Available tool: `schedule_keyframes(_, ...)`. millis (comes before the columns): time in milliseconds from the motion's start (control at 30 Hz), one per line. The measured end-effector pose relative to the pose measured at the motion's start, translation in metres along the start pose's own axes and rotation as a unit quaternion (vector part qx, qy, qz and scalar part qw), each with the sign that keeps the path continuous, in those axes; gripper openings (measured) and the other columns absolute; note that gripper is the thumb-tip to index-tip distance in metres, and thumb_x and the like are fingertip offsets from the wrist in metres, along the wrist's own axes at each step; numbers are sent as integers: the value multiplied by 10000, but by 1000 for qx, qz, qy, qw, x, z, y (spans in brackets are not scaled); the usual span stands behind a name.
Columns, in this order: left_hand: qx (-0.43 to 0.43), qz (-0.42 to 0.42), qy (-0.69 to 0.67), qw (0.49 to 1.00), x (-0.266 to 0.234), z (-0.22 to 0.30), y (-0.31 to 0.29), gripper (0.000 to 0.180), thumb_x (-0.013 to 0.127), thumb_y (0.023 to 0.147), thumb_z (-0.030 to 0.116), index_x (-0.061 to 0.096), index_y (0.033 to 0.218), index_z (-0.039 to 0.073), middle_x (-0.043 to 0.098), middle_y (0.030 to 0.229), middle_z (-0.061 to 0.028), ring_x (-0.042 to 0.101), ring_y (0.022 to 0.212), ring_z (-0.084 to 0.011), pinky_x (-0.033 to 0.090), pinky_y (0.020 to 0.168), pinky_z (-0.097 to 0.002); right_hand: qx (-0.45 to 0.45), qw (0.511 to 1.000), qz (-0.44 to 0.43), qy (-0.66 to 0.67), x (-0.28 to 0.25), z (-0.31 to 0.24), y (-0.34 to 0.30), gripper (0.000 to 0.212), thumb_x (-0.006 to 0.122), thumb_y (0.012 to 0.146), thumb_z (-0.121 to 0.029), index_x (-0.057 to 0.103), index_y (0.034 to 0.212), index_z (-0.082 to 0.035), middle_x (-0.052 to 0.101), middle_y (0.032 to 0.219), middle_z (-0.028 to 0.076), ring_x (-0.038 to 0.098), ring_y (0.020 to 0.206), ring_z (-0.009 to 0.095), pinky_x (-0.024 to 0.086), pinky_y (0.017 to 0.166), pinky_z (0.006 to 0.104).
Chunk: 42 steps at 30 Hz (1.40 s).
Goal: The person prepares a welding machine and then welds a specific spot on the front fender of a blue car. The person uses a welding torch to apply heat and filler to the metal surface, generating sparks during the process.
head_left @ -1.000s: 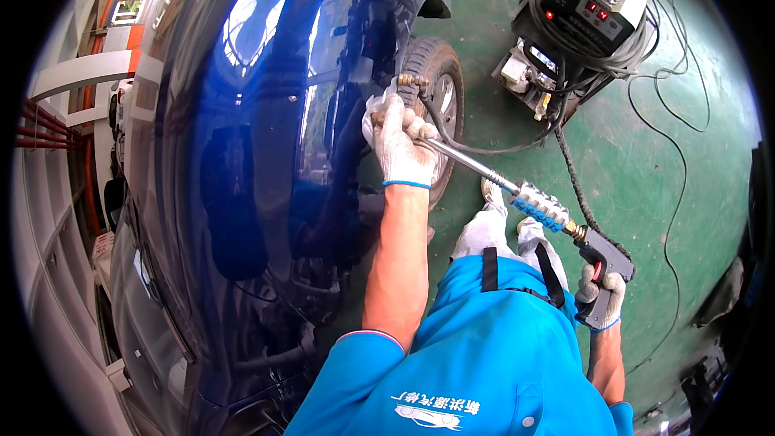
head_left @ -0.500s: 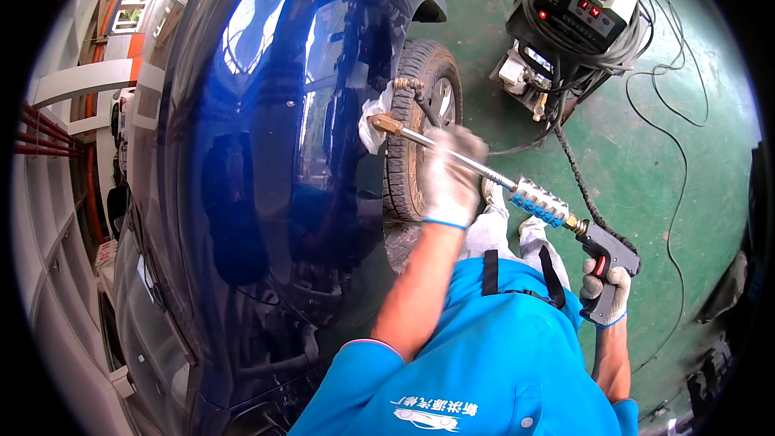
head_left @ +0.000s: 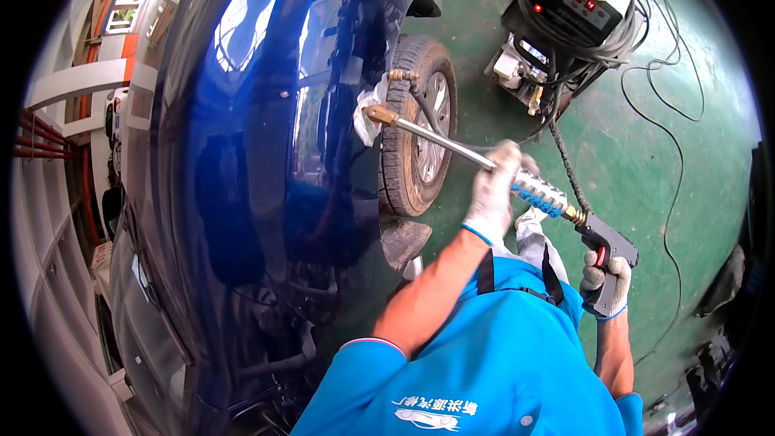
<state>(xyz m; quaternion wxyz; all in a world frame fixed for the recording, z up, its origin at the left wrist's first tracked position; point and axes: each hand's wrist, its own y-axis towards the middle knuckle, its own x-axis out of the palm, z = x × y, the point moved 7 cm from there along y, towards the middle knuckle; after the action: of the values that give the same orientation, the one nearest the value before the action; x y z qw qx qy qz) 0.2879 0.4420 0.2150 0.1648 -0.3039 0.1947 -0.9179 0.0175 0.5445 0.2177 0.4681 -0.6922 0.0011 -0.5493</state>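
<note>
My right hand [head_left: 615,281], in a pale glove, is wrapped around the grey pistol grip of a slide-hammer dent puller [head_left: 545,194], fingers close to its red trigger. My left hand [head_left: 494,194], also gloved, is closed around the puller where the bare rod meets the ridged silver-and-blue sliding weight. The rod slants up to the left, ending in a brass-coloured tip [head_left: 380,115] beside crumpled white material [head_left: 367,119] at the edge of the blue car body [head_left: 266,161]. Whether the tip touches metal is hidden.
Beside the tip is the car's wheel [head_left: 416,125], with a clamp and cable [head_left: 404,76] near its top. A welding machine [head_left: 577,4] wrapped in cables stands at the far right. A braided cable [head_left: 567,165] runs from it to the pistol grip. Thin wire trails over the green floor.
My left hand has moved along the rod, away from the car, to the sliding weight. My right hand keeps its hold on the grip. The view has shifted slightly.
</note>
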Motion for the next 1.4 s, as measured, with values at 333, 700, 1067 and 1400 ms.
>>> schedule_keyframes(333,51,-234,-435,868,-65,143,75,389,478,1042,403,559,819,95,287,547,64,259,423,-69,258,390,-241,-31,997,-9,-73,-26,2,-1,549,690,748,-186,526,1186,102,632,747,180,608,535,241,552,507,329)
schedule_keyframes(700,148,243,-61,957,-50,140,36,118,651,926,116,546,969,81,553,775,-53,524,541,-170,497,537,-324,-8,999,-29,38,-40,15,5,526,635,787,-203,517,1190,114,608,771,162,556,580,196,502,522,305)
schedule_keyframes(1067,256,-16,964,62,-12,236,97,675,614,891,403,477,1423,10,438,1507,-204,365,1423,-365,224,1186,-501,-7,957,-134,258,-76,47,8,865,653,793,-200,271,1564,-120,638,1061,138,526,699,167,446,631,299)
schedule_keyframes(1400,132,-217,965,59,-76,152,-9,866,730,789,434,431,1441,-52,421,1508,-217,351,1437,-351,227,1191,-528,-62,935,-139,319,-116,54,9,926,656,825,-176,151,1600,-155,618,1013,112,524,710,149,460,664,298)
